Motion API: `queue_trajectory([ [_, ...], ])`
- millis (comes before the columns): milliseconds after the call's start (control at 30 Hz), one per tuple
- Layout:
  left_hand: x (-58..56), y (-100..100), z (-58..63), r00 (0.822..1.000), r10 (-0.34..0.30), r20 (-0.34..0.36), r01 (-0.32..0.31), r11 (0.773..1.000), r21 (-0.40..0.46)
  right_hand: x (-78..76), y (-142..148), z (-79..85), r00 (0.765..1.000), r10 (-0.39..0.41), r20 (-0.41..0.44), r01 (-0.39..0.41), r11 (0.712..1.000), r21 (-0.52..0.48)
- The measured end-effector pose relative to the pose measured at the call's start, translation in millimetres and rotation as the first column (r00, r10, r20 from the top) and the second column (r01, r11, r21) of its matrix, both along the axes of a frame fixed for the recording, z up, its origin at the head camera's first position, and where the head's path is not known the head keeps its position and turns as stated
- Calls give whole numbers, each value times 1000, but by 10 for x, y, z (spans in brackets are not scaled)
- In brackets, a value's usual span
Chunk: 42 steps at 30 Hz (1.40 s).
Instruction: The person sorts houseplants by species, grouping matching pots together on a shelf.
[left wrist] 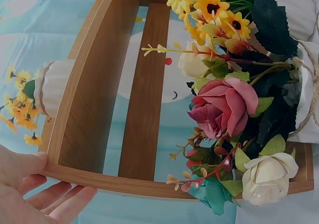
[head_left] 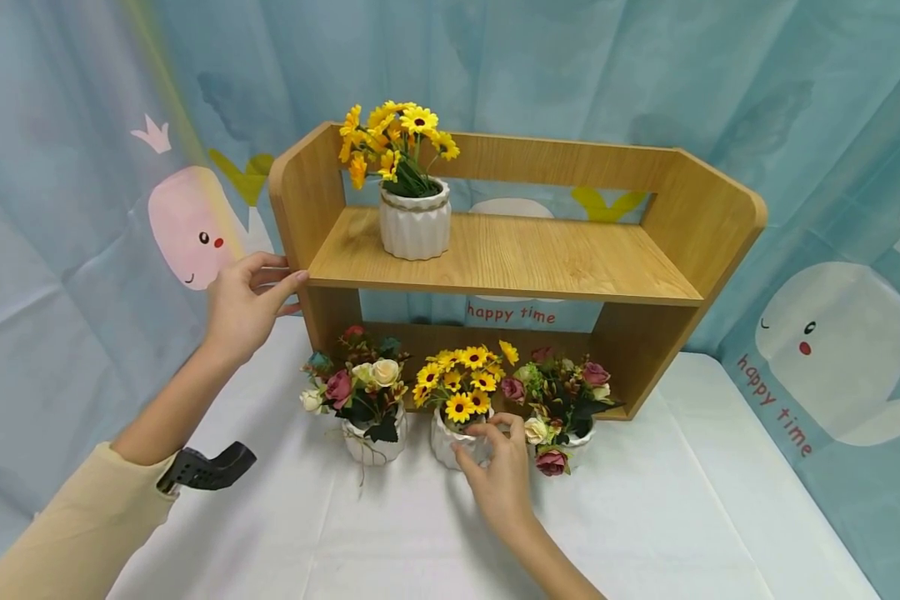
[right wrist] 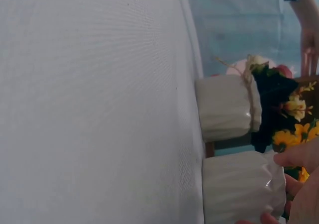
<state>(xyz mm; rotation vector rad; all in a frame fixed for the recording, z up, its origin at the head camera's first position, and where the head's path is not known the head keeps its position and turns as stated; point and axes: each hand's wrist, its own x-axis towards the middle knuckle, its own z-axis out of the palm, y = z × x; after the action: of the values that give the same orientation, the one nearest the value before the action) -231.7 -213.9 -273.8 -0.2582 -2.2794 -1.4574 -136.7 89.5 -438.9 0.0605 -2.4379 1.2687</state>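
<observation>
In the head view my left hand (head_left: 243, 304) grips the left side panel of the wooden shelf (head_left: 510, 287), its thumb at the front edge by the middle board. The left wrist view shows the thumb and fingers (left wrist: 75, 204) on either side of that panel's edge. My right hand (head_left: 501, 471) holds the rim of a white pot (head_left: 450, 446) of yellow sunflowers (head_left: 465, 379), which stands on the table in front of the shelf. From the right wrist, the thumb (right wrist: 289, 157) lies on the ribbed pot (right wrist: 241, 189) near its rim.
A rose pot (head_left: 375, 437) stands left of the held pot and another rose pot (head_left: 579, 442) right of it. On the shelf's upper board sits a pot of yellow flowers (head_left: 416, 221). White cloth covers the table (head_left: 390, 542); a patterned blue curtain (head_left: 540, 67) hangs behind.
</observation>
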Motion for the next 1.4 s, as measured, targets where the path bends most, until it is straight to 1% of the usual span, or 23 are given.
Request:
queue_trajectory([
  [133,-9,-8,-3,1000,1,-7,-1,1000,1,-32,19,-7,999,33,-29,-32,999,24],
  [267,-7,-8,-5,1000,7,-1,-7,1000,-5,-61,36,-24,998,58,-21,-58,998,29],
  [467,-2,-2,2,1000,14,7,-14,1000,-15,-101,42,-31,998,66,25,-66,998,10],
  [600,-9,-1,3,1000,16,4,-16,1000,-17,-127,43,-36,998,68,17,-68,998,-2],
  [733,-12,-3,0,1000,15,1,-15,1000,-15,-138,43,-50,997,81,8,-80,996,-42],
  [867,1,-1,0,1000,20,7,-20,1000,-20,-139,48,-68,996,84,-20,-85,995,-56],
  [1067,7,8,-1,1000,15,6,-15,1000,-19,-132,82,-91,990,84,-114,-91,994,-56],
  [1167,1,5,-2,1000,13,1,-13,1000,-18,-133,104,-83,985,93,-145,-100,994,-43],
  [1267,-6,1,-4,1000,15,-4,-15,1000,-19,-129,123,-52,985,116,-129,-121,992,-38],
  [1400,-6,-3,-5,1000,16,-7,-16,1000,-21,-113,143,10,988,146,-57,-150,986,-74],
])
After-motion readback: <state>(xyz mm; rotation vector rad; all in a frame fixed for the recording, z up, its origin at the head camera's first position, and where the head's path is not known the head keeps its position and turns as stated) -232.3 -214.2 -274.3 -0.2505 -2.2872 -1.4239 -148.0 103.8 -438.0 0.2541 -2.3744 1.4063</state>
